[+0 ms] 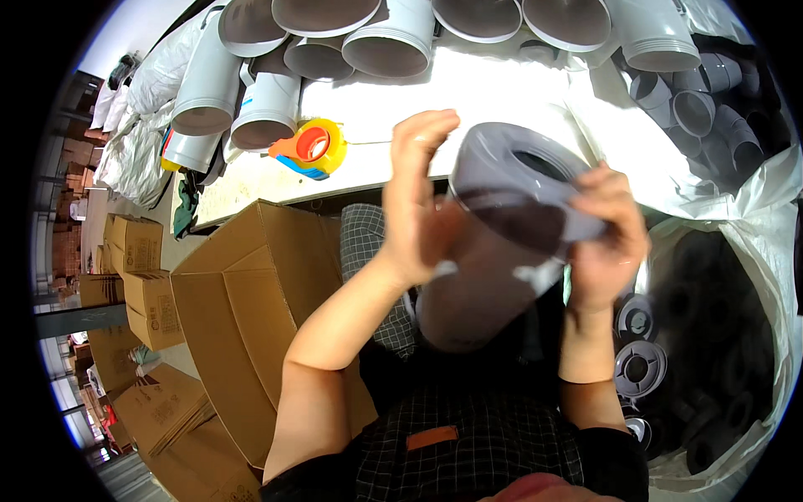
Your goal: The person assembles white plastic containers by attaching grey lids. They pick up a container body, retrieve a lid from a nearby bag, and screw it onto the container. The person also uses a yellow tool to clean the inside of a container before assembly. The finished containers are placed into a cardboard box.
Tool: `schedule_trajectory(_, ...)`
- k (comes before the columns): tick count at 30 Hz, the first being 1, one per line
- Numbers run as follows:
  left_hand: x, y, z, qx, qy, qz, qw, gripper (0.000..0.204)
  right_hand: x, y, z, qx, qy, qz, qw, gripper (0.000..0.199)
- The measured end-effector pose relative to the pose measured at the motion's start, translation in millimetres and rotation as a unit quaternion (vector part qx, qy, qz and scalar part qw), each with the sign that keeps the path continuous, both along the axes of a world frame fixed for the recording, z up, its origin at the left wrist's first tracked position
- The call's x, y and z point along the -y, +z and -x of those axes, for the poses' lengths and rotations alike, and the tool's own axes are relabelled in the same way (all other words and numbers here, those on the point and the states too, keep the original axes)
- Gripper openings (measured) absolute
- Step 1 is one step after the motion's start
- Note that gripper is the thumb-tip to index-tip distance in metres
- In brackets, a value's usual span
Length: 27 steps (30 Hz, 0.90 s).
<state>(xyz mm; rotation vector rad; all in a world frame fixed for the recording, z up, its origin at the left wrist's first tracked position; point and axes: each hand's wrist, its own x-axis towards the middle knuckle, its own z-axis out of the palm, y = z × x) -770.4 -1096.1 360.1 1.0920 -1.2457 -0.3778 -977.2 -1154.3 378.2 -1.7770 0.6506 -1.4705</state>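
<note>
A grey plastic cylinder [493,284] is held tilted, holed end up, between the spread left hand [414,201], whose contact with its wall blur leaves unclear, and the right hand [609,238], which pinches that end's rim, probably to steady it.

And there sits a yellow-and-orange round tape dispenser [335,151] on the pale desk [259,186] (vivid, that one), brown cardboard cartons [138,244] stacked leftward!
</note>
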Motion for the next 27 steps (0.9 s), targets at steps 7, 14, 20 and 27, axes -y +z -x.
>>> schedule_trajectory(7,-71.3,-125.9,-21.1,-0.099,-0.099,-0.43,0.892,0.016,61.3,-105.8,93.3,0.567,0.373,-0.286,0.677,0.045)
schedule_trajectory(14,182.9,-127.0,-45.9,0.318,0.158,-0.136,0.925,0.013,93.1,-101.4,42.3,0.535,0.458,-0.258,0.661,0.041)
schedule_trajectory(20,219.7,-140.1,-63.1,0.165,0.077,-0.349,0.919,0.025,133.3,-113.7,46.6,0.506,0.414,-0.461,0.601,0.039)
schedule_trajectory(27,200.9,-97.7,-35.2,-0.141,-0.068,-0.287,0.945,0.031,125.8,-132.0,-35.7,-0.034,0.078,-0.384,0.919,0.049)
